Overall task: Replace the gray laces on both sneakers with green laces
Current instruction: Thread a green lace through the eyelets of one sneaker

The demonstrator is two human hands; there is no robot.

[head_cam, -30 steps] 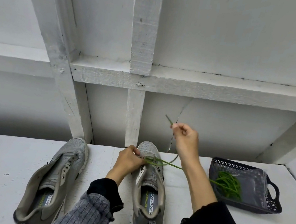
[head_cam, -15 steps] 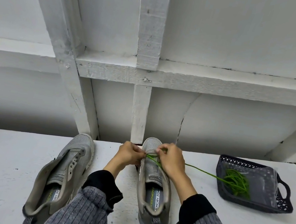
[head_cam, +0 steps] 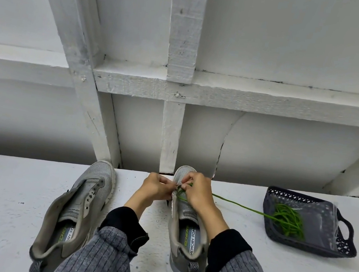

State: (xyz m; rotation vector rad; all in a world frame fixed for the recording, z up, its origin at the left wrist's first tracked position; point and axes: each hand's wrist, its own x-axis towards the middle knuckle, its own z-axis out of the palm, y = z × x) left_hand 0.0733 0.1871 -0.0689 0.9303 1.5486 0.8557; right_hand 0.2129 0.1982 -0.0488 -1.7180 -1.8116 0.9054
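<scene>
Hands now together over the toe eyelets of the right sneaker (head_cam: 187,216), the right hand (head_cam: 198,193) down from where it was raised a second ago.

Left hand (head_cam: 154,187) pinches the eyelet edge; the right hand's fingers curl round the green lace (head_cam: 240,206), which runs taut-looking to the coil in the dark basket (head_cam: 343,249) at right. Left sneaker (head_cam: 84,203) lies unlaced, well apart on the white table (head_cam: 1,202), with bare surface between; the wall is close behind both toes.

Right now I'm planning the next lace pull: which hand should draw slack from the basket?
Probably the right hand: it already pinches the green lace and sits nearer the basket. The left hand steadies the eyelet edge.
</scene>
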